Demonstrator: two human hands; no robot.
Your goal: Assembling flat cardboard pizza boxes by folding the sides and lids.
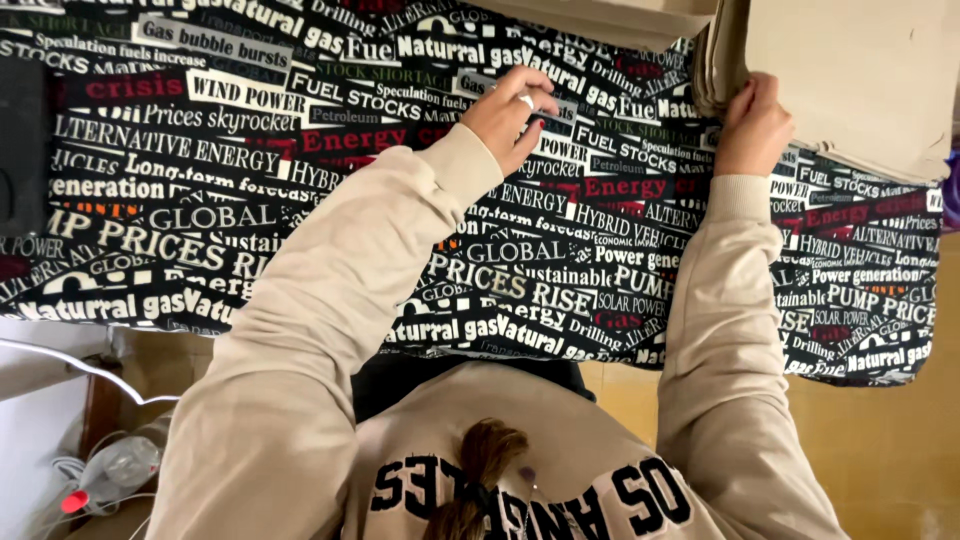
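My left hand rests on a table covered by a black cloth printed with white and red words. Its fingers are curled around a small white object that I cannot identify. My right hand is at the table's far right and grips the edge of a stack of beige sheets. A large beige board lies on top of that stack. Both arms are in beige sleeves. My beige sweatshirt and a ponytail fill the bottom of the view.
A clear plastic bottle with a red cap lies at the lower left among white cables. Tan floor tiles show at the lower right. A dark object sits at the cloth's left edge, and another beige piece at the top.
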